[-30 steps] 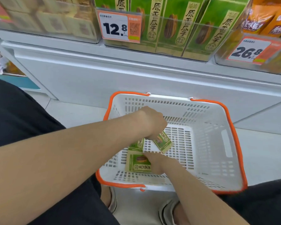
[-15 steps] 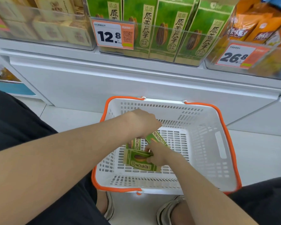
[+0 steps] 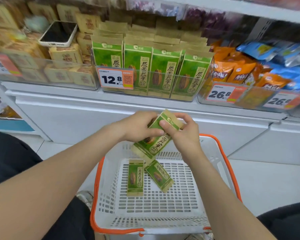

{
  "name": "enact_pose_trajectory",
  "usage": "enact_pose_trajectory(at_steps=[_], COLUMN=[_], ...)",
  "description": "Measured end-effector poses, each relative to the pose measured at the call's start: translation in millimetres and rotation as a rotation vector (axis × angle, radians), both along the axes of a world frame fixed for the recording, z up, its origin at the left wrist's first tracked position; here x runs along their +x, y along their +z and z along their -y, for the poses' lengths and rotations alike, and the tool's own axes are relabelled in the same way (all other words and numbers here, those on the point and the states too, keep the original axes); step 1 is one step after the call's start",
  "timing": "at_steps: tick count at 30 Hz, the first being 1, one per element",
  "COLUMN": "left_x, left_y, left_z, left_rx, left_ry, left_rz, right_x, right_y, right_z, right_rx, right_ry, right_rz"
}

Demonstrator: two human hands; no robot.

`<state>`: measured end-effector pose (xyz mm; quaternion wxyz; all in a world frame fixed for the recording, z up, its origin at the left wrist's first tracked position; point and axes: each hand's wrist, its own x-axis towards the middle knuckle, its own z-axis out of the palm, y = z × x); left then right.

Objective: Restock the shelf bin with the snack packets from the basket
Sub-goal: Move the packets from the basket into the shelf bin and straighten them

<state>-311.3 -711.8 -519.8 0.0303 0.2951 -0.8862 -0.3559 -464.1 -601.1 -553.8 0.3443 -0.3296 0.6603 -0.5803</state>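
Left hand (image 3: pixel 137 126) and right hand (image 3: pixel 184 132) meet above the basket (image 3: pixel 230 170), both pinching a green snack packet (image 3: pixel 154 144) between them, tilted, fingers curled round its upper end. It could be one packet or a couple stacked, hard to call. It hangs in the air below the shelf bin (image 3: pixel 164 74), not yet in. That bin looks well filled, with matching green packets upright behind the price tag (image 3: pixel 115 79). Down on the basket floor lie a straight packet (image 3: pixel 135 177) and a slanted packet (image 3: pixel 158 175), close together. My read is that we're near the end: this load to place, two left to fetch.
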Motion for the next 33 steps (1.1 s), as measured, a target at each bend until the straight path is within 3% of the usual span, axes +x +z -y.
enact_pose_trajectory(at_steps=[3, 7, 9, 12, 16, 18, 22, 25, 29, 31, 33], left_x=[-4.9, -11.5, -15.2, -18.7, -27.8, -32.8, -37.8, -39.8, -37.5, -36.5, -37.5], left_y=[17.3, 40.4, 48.4, 59.2, 72.2, 80.0, 101.4, 114.7, 131.4, 134.7, 135.7], left_z=[-0.7, -9.1, -12.0, -10.2, -5.2, -0.6, 12.1, 22.9, 37.8, 45.9, 53.6], left_rx=[0.025, -0.084, -0.144, -0.214, -0.065, -0.073, -0.321, -0.46, -0.581, -0.609, -0.597], left_ry=[0.186, 0.445, 0.568, 0.777, 0.905, 0.88, 0.799, 0.656, 0.529, 0.511, 0.489], left_rz=[-0.245, -0.581, -0.657, -0.726, -0.847, -0.849, -0.726, -0.633, -0.603, -0.589, -0.445], right_x=[6.9, 15.1, 22.5, 31.6, 27.4, 16.5, -8.4, -18.7, -31.6, -37.8, -44.2], right_y=[22.1, 54.5, 69.4, 94.9, 129.4, 147.4, 180.2, 188.4, 185.7, 184.0, 183.9], right_z=[9.4, 15.7, 17.7, 25.2, 37.9, 42.0, 44.3, 53.5, 66.8, 70.2, 72.8], right_rx=[-0.131, -0.238, -0.276, -0.294, -0.262, -0.249, -0.087, -0.101, -0.267, -0.313, -0.334], right_ry=[-0.205, -0.149, -0.104, -0.067, -0.007, 0.031, 0.224, 0.316, 0.175, 0.11, 0.109], right_rz=[0.11, 0.026, -0.003, 0.102, 0.212, 0.196, -0.085, -0.234, -0.523, -0.542, -0.56])
